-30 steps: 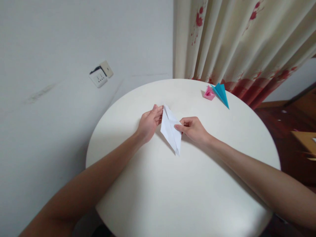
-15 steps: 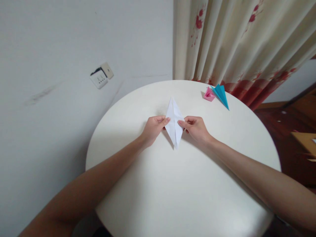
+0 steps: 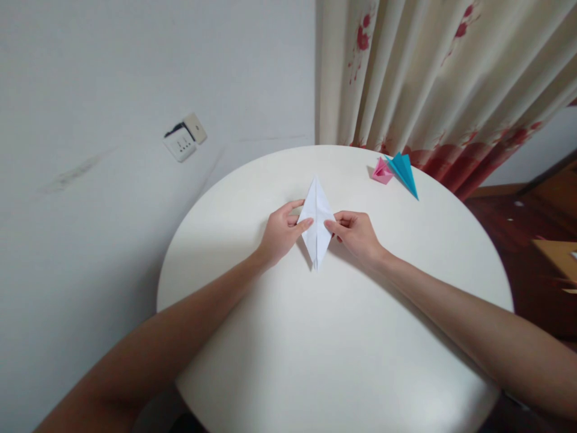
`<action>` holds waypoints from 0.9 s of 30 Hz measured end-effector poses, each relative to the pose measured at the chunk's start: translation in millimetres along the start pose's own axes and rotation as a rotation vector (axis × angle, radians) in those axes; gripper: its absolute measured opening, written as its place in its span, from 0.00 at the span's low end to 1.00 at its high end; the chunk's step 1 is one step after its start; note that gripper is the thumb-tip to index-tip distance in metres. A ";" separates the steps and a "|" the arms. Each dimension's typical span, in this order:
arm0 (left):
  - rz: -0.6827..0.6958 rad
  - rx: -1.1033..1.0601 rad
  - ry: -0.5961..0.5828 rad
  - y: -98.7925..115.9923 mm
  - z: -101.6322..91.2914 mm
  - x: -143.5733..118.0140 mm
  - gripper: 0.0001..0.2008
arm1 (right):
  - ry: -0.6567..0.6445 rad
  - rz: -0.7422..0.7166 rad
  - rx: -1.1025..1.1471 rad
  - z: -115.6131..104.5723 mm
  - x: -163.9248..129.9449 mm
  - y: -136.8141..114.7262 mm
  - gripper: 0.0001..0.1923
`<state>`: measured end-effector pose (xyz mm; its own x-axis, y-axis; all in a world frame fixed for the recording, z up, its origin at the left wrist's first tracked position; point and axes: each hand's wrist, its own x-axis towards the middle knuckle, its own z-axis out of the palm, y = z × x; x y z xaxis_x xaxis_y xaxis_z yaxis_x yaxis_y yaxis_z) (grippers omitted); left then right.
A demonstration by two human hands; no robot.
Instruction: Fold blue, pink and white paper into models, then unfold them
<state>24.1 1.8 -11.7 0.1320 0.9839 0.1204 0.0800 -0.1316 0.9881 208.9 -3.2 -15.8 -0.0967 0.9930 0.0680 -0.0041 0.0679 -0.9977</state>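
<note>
A white folded paper [image 3: 317,218], kite-shaped with points toward and away from me, stands over the middle of the round white table [image 3: 333,337]. My left hand [image 3: 280,233] pinches its left corner between thumb and fingers. My right hand [image 3: 356,233] pinches its right corner. Both hands hold the paper just above the tabletop, its lower tip near the surface.
A pink folded paper piece [image 3: 381,171] and a blue folded paper piece [image 3: 404,171] lie at the table's far right edge. Behind them hangs a cream curtain with red flowers [image 3: 433,78]. A wall socket [image 3: 184,138] sits on the grey wall to the left.
The white paper turned from slanted to straight up-and-down. My left hand went from lying beside it to pinching its left corner. Both hands came slightly closer together.
</note>
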 end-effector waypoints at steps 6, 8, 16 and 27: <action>0.073 -0.002 0.000 0.4 3.6 -1.3 0.34 | 0.034 -0.014 0.043 0.5 1.0 -0.6 0.12; 0.077 -0.021 -0.006 0.3 4.0 -1.0 0.31 | 0.041 -0.021 0.035 0.0 1.2 -0.4 0.12; 0.057 -0.090 -0.025 4.5 5.1 -1.5 0.34 | 0.077 -0.059 0.019 -1.2 3.1 4.2 0.16; 0.082 -0.004 -0.032 -3.1 2.4 0.9 0.16 | 0.038 -0.073 0.041 -1.7 1.2 1.2 0.22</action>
<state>26.3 2.8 -14.9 0.1694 0.9654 0.1981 0.0635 -0.2112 0.9754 210.5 -1.8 -17.0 -0.0565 0.9886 0.1394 -0.0507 0.1366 -0.9893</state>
